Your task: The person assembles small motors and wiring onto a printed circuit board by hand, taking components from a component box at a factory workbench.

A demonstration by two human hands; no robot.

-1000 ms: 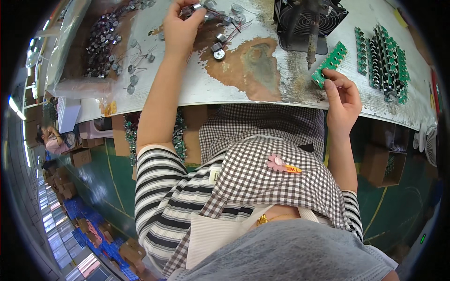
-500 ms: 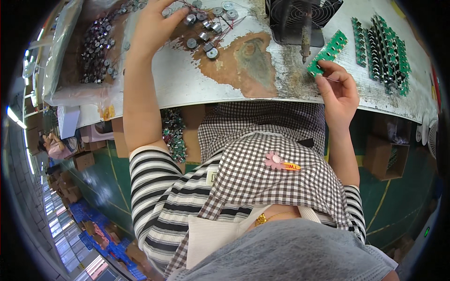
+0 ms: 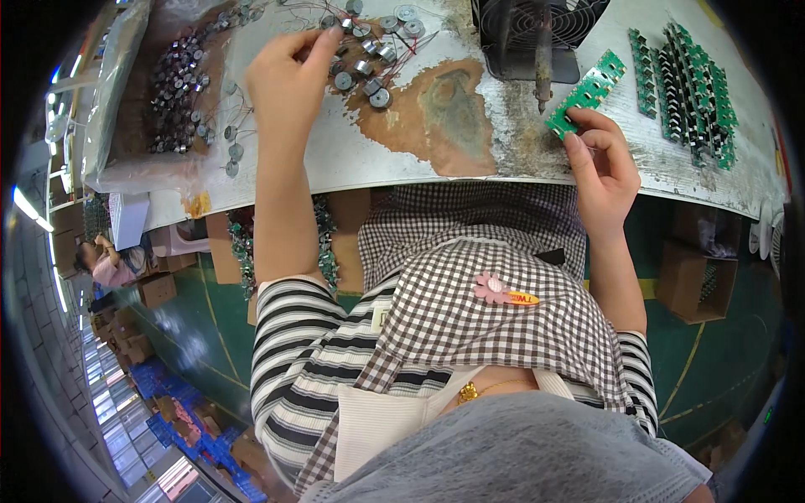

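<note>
My right hand (image 3: 605, 163) pinches the lower end of a green circuit board strip (image 3: 591, 88) between thumb and fingers. The strip is tilted, its upper end pointing up and right. Just left of it a soldering iron (image 3: 543, 63) stands tip down, apart from the board. My left hand (image 3: 289, 80) is over the table at the upper left, thumb and fingers closed together beside a loose group of small round metal motors (image 3: 366, 67) with thin wires. Whatever lies between those fingertips is too small to make out.
A black fan (image 3: 579, 15) stands behind the iron. Stacked green circuit boards (image 3: 694, 101) lie at the right. A plastic-lined box (image 3: 105, 117) at the left holds many more motors. The table's front edge (image 3: 436, 178) runs before my apron. Cardboard boxes (image 3: 703, 281) are on the floor.
My left hand has come nearer to me and slightly right, its thumb and fingers closing together. Several wired motors left of it now show. The right hand with the board has barely shifted.
</note>
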